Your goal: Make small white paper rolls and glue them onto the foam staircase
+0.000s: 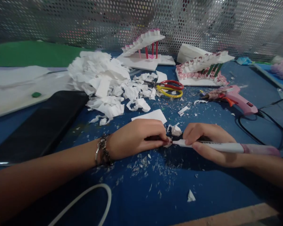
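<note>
Between the thumb and fingers of my left hand (141, 135) is pinched a small piece of paper (168, 142), its far edge sticking out. My right hand (209, 141) grips a white marker (228, 147) with a pinkish end, and the marker's dark tip touches or nearly touches that paper. Just beyond the fingertips lies a crumpled bit of white paper (175, 130). A flat white card (151, 116) rests behind my left hand, partly covered by it.
Behind are a heap of torn white paper (99, 72), scissors (171, 88) with red and yellow handles, and a pink glue gun (240, 99) with its cable. Two white stair-like models (143, 40) (202, 67) stand near the perforated metal screen (141, 18). A black flat case (42, 125) lies left.
</note>
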{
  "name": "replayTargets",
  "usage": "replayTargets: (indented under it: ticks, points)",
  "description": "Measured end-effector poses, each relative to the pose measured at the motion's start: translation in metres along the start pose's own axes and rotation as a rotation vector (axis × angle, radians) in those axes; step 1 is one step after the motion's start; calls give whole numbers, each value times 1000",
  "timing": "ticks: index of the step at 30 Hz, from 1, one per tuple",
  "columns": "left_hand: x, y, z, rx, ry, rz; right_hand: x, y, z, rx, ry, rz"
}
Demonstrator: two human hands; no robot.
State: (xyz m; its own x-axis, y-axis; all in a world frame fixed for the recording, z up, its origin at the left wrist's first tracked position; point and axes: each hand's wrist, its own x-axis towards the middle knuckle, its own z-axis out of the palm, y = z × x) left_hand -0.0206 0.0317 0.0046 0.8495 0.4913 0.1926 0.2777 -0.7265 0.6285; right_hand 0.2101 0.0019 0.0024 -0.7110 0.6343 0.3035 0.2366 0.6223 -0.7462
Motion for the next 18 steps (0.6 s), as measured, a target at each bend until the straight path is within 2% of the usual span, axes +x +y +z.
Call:
replayTargets:
  ticks: [6,11,15,18]
  points:
    - [1,-1,1,17,1,-18,2,-1,0,-43,-67,12]
    - [2,-1,1,37,-3,-31,2,-1,1,-50,-2,11]
    - [2,-1,1,32,-13,-30,2,-1,1,-55,-38,-24]
    - [2,0,0,35,-13,-33,2,-1,1,-108,-33,7]
